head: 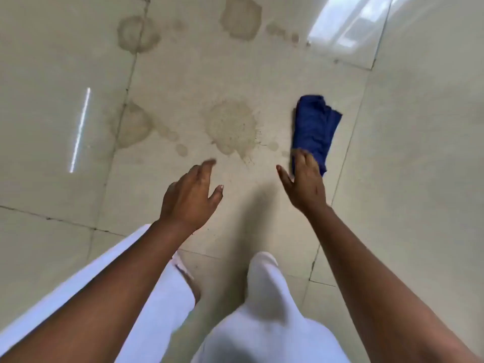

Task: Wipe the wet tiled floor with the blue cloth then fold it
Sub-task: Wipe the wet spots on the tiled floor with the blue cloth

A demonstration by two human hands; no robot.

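The blue cloth [315,129] is lying bunched on the tiled floor [408,158], to the right of the scene and a little beyond the hands. The right hand [303,183] is being held out with fingers spread, its fingertips overlapping the near end of the cloth; whether they are touching it cannot be told, and nothing is being gripped. The left hand [190,195] is being held open over bare tile, fingers loosely spread, well apart from the cloth. A brownish wet stain [231,127] is showing between the two hands and farther out, with more stains [137,34] spreading to the left and far side. White trouser legs [267,305] are showing at the near edge.
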